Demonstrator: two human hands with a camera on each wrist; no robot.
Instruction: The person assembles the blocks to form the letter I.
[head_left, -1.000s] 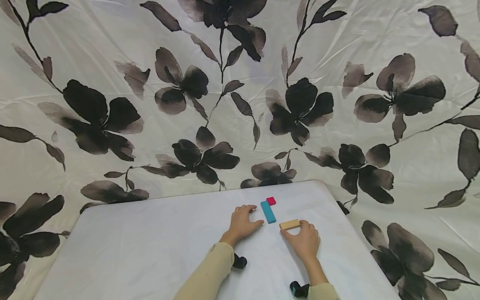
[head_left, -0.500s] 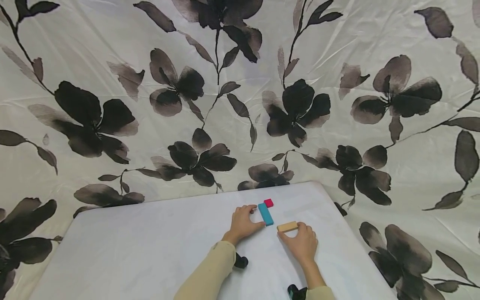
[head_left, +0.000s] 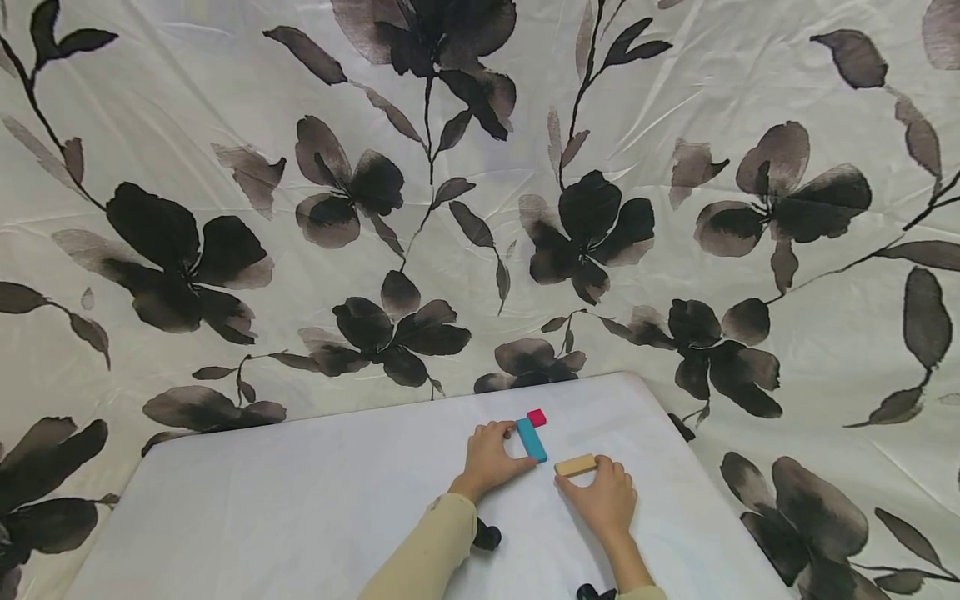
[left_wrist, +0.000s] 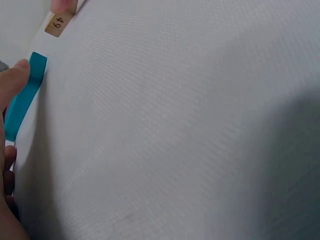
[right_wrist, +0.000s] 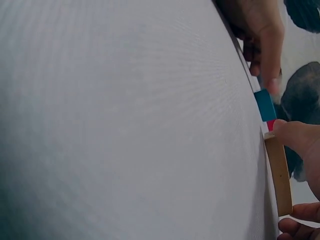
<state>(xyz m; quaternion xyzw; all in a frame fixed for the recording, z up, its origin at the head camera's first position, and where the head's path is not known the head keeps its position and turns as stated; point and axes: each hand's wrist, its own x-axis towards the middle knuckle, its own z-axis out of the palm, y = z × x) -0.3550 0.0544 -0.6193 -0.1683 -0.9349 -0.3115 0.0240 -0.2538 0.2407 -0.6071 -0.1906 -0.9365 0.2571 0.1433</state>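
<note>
A blue rectangular block [head_left: 532,441] lies on the white table, also seen as the blue block [left_wrist: 25,97] in the left wrist view. My left hand [head_left: 492,461] spans its length, thumb at the near end and index finger at the far end. A small red block [head_left: 536,417] sits by the blue block's far end, mostly hidden in both wrist views. To the right, a plain wooden block [head_left: 575,465] is held by its two ends between the thumb and fingers of my right hand [head_left: 607,497]. In the right wrist view the wooden block [right_wrist: 279,175] lies close to the tabletop.
The white tabletop [head_left: 300,508] stretches left and toward me, its right edge sloping away beyond the right hand. Behind it hangs a pale cloth [head_left: 450,250] with dark flowers. Black wrist devices [head_left: 487,536] are worn below both hands.
My left hand has moved right, closing the gap to the blue block, and its fingers now meet it. The right hand stays on the wooden block. The head view has shifted slightly.
</note>
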